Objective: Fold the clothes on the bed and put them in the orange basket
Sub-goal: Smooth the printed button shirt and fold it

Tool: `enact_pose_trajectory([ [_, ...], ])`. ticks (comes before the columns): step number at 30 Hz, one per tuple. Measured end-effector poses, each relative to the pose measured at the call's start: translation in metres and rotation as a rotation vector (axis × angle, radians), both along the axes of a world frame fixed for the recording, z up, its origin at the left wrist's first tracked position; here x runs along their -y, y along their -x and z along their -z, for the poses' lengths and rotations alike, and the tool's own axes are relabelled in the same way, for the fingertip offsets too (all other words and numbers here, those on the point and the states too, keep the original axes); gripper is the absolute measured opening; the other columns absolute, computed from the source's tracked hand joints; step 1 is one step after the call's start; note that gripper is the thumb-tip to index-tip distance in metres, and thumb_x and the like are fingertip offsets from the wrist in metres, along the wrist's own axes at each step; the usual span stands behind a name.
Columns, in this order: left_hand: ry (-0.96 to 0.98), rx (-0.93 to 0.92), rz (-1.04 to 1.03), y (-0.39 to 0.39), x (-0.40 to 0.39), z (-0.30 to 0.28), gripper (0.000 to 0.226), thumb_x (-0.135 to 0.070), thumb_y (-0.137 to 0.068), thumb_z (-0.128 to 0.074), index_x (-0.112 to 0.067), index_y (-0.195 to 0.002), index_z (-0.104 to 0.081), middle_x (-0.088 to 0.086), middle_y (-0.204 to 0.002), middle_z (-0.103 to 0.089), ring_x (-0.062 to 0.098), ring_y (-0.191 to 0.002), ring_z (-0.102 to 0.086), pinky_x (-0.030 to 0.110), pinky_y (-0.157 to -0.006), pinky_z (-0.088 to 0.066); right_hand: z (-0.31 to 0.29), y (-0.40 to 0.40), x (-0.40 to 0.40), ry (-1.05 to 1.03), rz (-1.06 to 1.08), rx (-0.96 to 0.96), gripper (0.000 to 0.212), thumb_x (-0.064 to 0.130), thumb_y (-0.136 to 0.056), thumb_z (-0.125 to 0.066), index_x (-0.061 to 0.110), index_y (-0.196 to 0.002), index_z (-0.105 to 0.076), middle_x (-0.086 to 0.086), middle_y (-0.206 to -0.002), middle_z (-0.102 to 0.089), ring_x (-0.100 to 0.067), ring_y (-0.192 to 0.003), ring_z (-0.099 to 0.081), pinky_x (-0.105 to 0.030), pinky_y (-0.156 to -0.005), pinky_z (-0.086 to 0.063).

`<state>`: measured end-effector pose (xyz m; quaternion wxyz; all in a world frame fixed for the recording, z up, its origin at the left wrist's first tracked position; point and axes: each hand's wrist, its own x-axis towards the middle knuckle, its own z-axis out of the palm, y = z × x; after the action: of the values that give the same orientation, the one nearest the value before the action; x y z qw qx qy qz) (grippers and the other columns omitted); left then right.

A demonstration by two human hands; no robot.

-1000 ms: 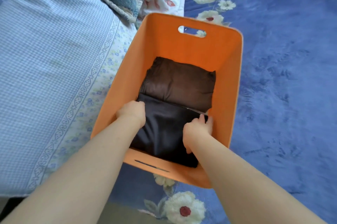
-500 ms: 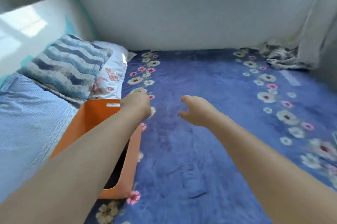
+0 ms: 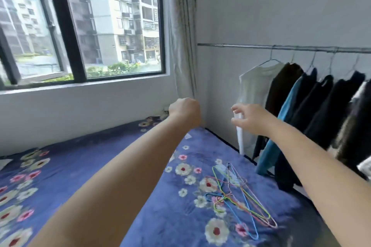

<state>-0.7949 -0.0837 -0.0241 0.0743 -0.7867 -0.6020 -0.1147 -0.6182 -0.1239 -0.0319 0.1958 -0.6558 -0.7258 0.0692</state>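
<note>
The orange basket is out of view. Both my arms reach out over the blue floral blanket (image 3: 84, 166) on the bed, toward the room's corner. My left hand (image 3: 184, 112) hovers in the air near the curtain, its fingers loosely curled away from me and holding nothing. My right hand (image 3: 251, 119) has its fingers spread right in front of the lower edge of a white shirt (image 3: 259, 90). I cannot tell whether it touches the shirt. The shirt hangs first on a metal rail (image 3: 251, 46), followed by brown (image 3: 283, 94), blue (image 3: 289, 106) and several black garments (image 3: 329, 114).
A pile of thin coloured wire hangers (image 3: 236, 192) lies on the blanket near the bed's right edge. A large window (image 3: 84, 25) fills the left wall, with a grey curtain (image 3: 182, 35) hanging in the corner.
My hands left the folded dark clothes in the orange basket. My view swung up and right across the bed to the clothes rail, and both arms now reach toward the hanging garments.
</note>
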Motion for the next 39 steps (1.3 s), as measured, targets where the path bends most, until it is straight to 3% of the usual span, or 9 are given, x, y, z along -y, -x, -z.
enact_pose_trajectory([
  [12, -0.086, -0.031, 0.352, -0.256, -0.106, -0.052, 0.025, -0.017, -0.088, -0.045, -0.016, -0.108, -0.061, 0.002, -0.104, -0.058, 0.022, -0.094, -0.056, 0.027, -0.06, -0.038, -0.054, -0.25, -0.036, -0.028, 0.307, 0.019, 0.041, 0.023, -0.094, -0.05, 0.013, -0.134, -0.045, -0.006, -0.137, -0.048, -0.019, -0.126, -0.045, -0.029, -0.103, -0.034],
  [16, -0.076, -0.03, 0.477, -0.345, -0.155, -0.069, 0.015, -0.017, -0.088, -0.044, -0.014, -0.089, -0.058, 0.002, -0.093, -0.056, 0.022, -0.083, -0.054, 0.026, -0.053, -0.035, -0.062, -0.333, -0.061, -0.027, 0.421, -0.071, 0.035, 0.024, -0.095, -0.05, 0.016, -0.129, -0.05, -0.003, -0.132, -0.052, -0.018, -0.123, -0.047, -0.029, -0.1, -0.036],
  [22, -0.004, -0.086, 0.65, -0.476, -0.2, -0.063, 0.024, -0.022, -0.089, -0.044, -0.011, -0.068, -0.048, 0.002, -0.078, -0.05, 0.026, -0.084, -0.055, 0.033, -0.065, -0.042, -0.035, -0.456, -0.071, -0.053, 0.573, -0.256, 0.028, 0.023, -0.093, -0.052, 0.017, -0.12, -0.056, 0.001, -0.12, -0.057, -0.014, -0.115, -0.051, -0.024, -0.093, -0.039],
  [24, 0.034, -0.087, 0.723, -0.528, -0.205, -0.055, 0.021, -0.024, -0.091, -0.044, -0.011, -0.087, -0.06, 0.003, -0.092, -0.056, 0.028, -0.096, -0.057, 0.035, -0.07, -0.046, -0.025, -0.507, -0.068, -0.052, 0.645, -0.287, 0.026, 0.023, -0.093, -0.053, 0.018, -0.118, -0.057, 0.001, -0.121, -0.057, -0.014, -0.114, -0.052, -0.025, -0.093, -0.04],
  [26, 0.053, -0.083, 0.772, -0.581, -0.206, -0.048, 0.026, -0.025, -0.092, -0.044, -0.01, -0.105, -0.06, 0.004, -0.101, -0.057, 0.026, -0.096, -0.056, 0.034, -0.073, -0.046, -0.019, -0.558, -0.067, -0.068, 0.721, -0.299, 0.026, 0.021, -0.092, -0.053, 0.015, -0.117, -0.058, -0.001, -0.122, -0.057, -0.016, -0.113, -0.053, -0.026, -0.092, -0.04],
  [29, 0.074, -0.08, 0.832, -0.651, -0.207, -0.033, 0.015, -0.022, -0.09, -0.044, -0.016, -0.096, -0.057, 0.002, -0.096, -0.055, 0.021, -0.086, -0.052, 0.03, -0.069, -0.042, -0.011, -0.628, -0.071, -0.093, 0.799, -0.25, 0.024, 0.017, -0.091, -0.054, 0.011, -0.112, -0.062, -0.005, -0.12, -0.06, -0.02, -0.111, -0.055, -0.024, -0.087, -0.038],
  [32, 0.076, -0.052, 0.858, -0.711, -0.208, -0.027, 0.019, -0.023, -0.09, -0.043, -0.011, -0.093, -0.058, 0.003, -0.095, -0.058, 0.022, -0.085, -0.054, 0.029, -0.07, -0.044, -0.01, -0.689, -0.085, -0.133, 0.843, -0.241, 0.026, 0.016, -0.09, -0.054, 0.009, -0.114, -0.061, -0.007, -0.121, -0.059, -0.022, -0.111, -0.054, -0.022, -0.082, -0.036],
  [34, 0.079, -0.015, 0.856, -0.74, -0.204, -0.027, 0.027, -0.027, -0.093, -0.043, -0.009, -0.107, -0.059, 0.005, -0.104, -0.06, 0.025, -0.094, -0.057, 0.032, -0.074, -0.047, -0.013, -0.721, -0.096, -0.139, 0.857, -0.234, 0.03, 0.017, -0.091, -0.053, 0.009, -0.119, -0.058, -0.008, -0.124, -0.057, -0.022, -0.113, -0.053, -0.022, -0.081, -0.035],
  [39, 0.114, 0.07, 0.848, -0.802, -0.205, -0.02, 0.042, -0.034, -0.095, -0.045, -0.011, -0.13, -0.04, 0.008, -0.114, -0.054, 0.026, -0.099, -0.056, 0.037, -0.078, -0.05, -0.015, -0.78, -0.133, -0.179, 0.928, -0.251, 0.048, 0.026, -0.09, -0.055, 0.005, -0.132, -0.045, -0.012, -0.13, -0.053, -0.027, -0.117, -0.051, -0.027, -0.086, -0.038],
])
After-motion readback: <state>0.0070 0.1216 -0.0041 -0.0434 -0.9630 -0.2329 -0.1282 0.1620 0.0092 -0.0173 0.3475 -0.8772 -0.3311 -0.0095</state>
